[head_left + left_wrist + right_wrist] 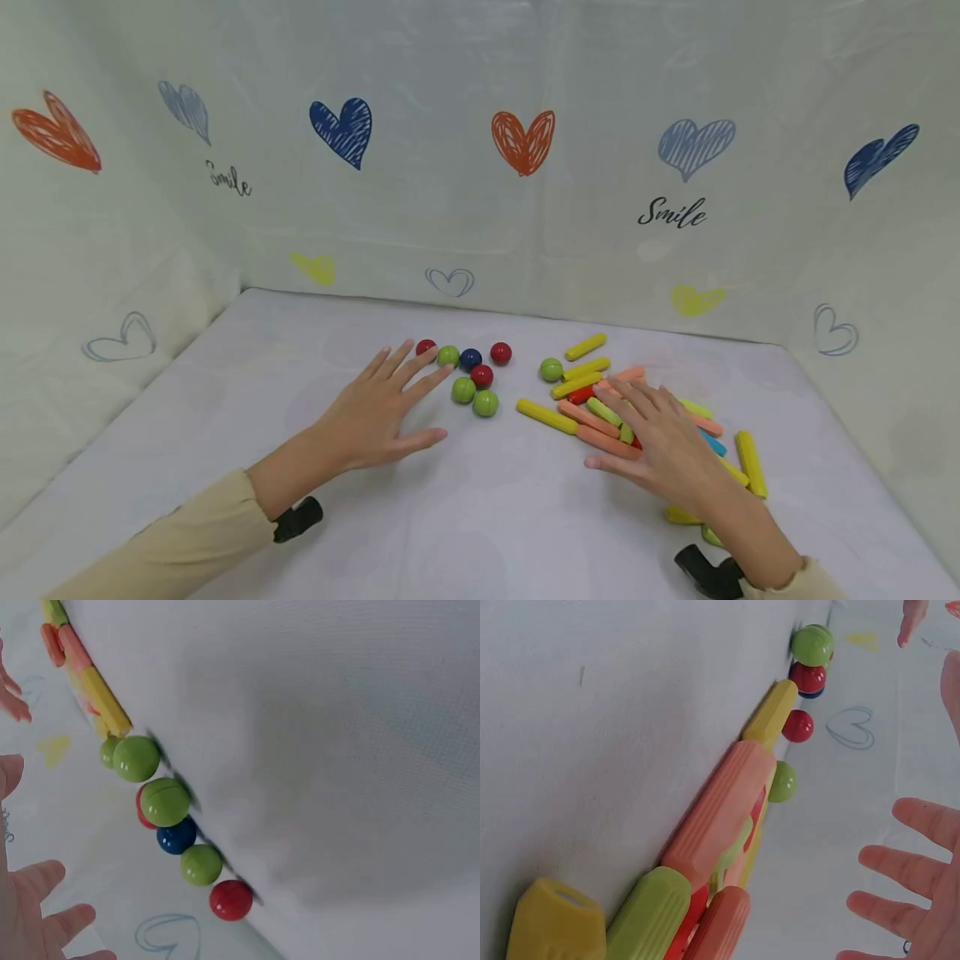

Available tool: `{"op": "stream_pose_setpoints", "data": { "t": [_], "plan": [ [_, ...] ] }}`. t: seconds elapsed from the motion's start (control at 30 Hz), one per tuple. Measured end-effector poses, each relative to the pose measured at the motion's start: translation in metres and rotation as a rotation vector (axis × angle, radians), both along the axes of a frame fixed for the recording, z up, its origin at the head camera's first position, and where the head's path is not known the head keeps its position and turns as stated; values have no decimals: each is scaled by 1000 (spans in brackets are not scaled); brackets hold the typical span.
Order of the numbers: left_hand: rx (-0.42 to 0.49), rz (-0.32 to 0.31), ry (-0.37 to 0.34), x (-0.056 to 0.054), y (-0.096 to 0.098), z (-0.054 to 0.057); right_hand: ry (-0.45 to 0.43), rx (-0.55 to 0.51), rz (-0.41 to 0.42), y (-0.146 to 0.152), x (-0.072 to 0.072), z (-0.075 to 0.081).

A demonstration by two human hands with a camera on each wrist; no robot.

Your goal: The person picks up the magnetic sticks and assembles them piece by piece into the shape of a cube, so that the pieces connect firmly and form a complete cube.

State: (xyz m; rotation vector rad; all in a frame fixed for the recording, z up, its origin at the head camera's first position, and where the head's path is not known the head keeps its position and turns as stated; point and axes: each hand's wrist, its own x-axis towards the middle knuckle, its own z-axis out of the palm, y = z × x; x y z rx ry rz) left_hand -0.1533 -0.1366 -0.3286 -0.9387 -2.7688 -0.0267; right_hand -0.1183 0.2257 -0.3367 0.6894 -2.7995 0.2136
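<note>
My left hand [382, 408] hovers with spread fingers just left of a cluster of small shiny balls. Among them are a green ball [486, 403], a red ball [482, 377] and a dark blue ball [471, 360]. My right hand [663, 437], fingers also spread, hangs over a loose pile of ridged plastic sticks and hides part of it. A yellow stick [547, 416], a salmon stick [609, 442] and a blue stick [711, 442] show around that hand. Neither hand holds anything. In the right wrist view, a salmon stick [718, 810] lies close by.
One green ball [551, 369] sits apart, beside the yellow sticks. More yellow sticks [751, 464] lie at the pile's right side. A white cloth covers the table [480, 517]. Behind it hangs a white sheet [450, 217] printed with hearts and "Smile".
</note>
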Motion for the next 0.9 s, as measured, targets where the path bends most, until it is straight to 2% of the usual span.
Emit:
{"op": "stream_pose_setpoints", "data": {
  "t": [0.1, 0.2, 0.47, 0.77, 0.9],
  "plan": [
    [9, -3, 14, -2, 1, 0, -5, -70, -1, 0, 0, -2],
    [20, -6, 27, -3, 3, -1, -70, -126, -34, -2, 0, -3],
    [66, -7, 50, -7, 9, -5, -236, -189, -118, -10, -2, -7],
    [123, 14, 36, -14, 17, -15, -248, -200, -225, -18, -7, -18],
    [162, 34, -15, -16, 21, -18, -257, -192, -235, -19, -8, -22]
  ]
}}
